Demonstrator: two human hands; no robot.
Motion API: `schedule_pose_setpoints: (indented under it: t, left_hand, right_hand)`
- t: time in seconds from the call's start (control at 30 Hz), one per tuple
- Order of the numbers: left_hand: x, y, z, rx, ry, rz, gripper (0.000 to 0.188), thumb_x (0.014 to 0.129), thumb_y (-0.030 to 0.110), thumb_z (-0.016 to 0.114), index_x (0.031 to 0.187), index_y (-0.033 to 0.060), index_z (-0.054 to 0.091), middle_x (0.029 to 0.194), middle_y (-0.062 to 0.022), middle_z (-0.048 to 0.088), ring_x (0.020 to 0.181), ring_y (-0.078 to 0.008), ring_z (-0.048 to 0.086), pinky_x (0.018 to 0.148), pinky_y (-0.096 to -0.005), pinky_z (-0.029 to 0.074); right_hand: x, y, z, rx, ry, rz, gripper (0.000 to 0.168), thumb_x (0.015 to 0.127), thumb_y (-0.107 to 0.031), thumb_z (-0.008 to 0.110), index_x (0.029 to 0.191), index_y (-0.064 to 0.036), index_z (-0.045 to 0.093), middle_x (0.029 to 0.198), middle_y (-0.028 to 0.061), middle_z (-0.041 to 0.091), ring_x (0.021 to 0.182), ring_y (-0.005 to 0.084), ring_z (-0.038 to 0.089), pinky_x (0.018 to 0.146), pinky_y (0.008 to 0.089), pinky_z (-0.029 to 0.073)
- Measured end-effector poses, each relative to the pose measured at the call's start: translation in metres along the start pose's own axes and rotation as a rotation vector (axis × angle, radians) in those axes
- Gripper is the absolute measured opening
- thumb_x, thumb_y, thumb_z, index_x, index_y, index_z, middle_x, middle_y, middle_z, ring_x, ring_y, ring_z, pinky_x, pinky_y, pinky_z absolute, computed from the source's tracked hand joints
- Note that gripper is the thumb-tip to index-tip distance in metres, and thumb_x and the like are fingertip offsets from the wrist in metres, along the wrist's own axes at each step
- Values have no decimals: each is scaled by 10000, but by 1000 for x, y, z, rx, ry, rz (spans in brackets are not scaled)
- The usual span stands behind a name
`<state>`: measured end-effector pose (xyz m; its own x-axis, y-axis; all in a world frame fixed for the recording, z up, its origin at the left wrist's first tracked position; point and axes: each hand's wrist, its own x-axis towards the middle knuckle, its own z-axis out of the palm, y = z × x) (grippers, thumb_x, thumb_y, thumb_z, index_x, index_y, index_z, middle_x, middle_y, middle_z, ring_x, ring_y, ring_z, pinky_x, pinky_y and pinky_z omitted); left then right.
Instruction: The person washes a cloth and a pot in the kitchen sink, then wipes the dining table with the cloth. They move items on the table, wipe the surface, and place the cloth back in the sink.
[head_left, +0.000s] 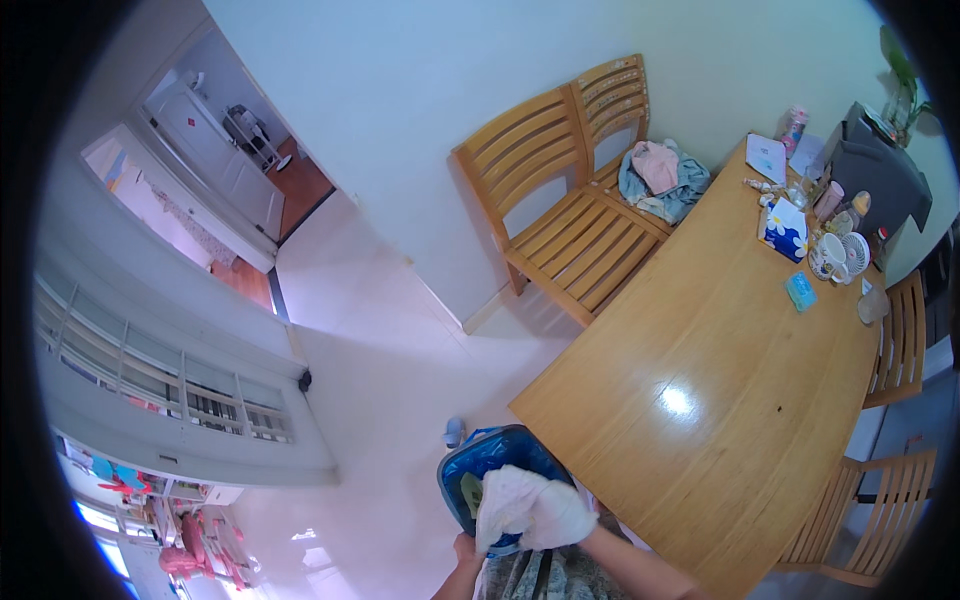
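Note:
A white cloth (517, 499) with faint stains is spread over the opening of a bin (448, 487) lined with a blue plastic bag (499, 448). My left hand (468, 549) grips the cloth's lower left edge beside the near rim; its fingertips are hidden. The cloth covers most of my right hand (590, 528), which is inside or under its folds, with only the wrist side showing. Inside the bin, left of the cloth, lies a greenish piece of rubbish (471, 491).
The corner of a wooden table (675, 450) stands right beside the bin. Tissue box (785, 230), cups and a small fan (856, 253) crowd its far end. Slatted chairs (574, 240) line the wall, one bearing clothes (664, 180). A slipper (454, 433) lies beyond the bin.

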<state>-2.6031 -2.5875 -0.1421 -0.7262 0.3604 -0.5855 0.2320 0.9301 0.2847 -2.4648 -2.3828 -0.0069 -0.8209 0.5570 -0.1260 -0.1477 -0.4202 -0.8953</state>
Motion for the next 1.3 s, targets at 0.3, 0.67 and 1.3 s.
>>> schedule_pose_setpoints:
  t: [0.3, 0.67, 1.3]
  left_hand:
    - [-2, 5, 4, -128, 61, -195, 325, 669, 179, 530, 842, -87, 602, 845, -294, 588, 844, -416, 573, 764, -435, 448]
    - [-2, 4, 5, -118, 72, -146, 303, 666, 154, 531, 826, -94, 600, 804, -288, 592, 816, -408, 582, 731, -434, 452]
    - [-24, 9, -7, 20, 5, 11, 319, 685, 208, 513, 785, -80, 606, 801, -297, 584, 826, -425, 568, 771, -435, 444]
  right_hand:
    - [-33, -84, -117, -210, 418, -148, 274, 874, -280, 425, 1020, -59, 493, 929, 97, 527, 852, 238, 511, 736, 333, 414]
    - [-53, 15, -222, -572, 963, -136, 304, 904, -249, 337, 1018, -5, 477, 947, 193, 525, 861, 363, 495, 787, 404, 417]
    - [0, 56, 19, -839, 92, -376, 421, 846, -148, 420, 1244, -17, 377, 1207, 180, 432, 1166, 243, 382, 1011, 310, 251]
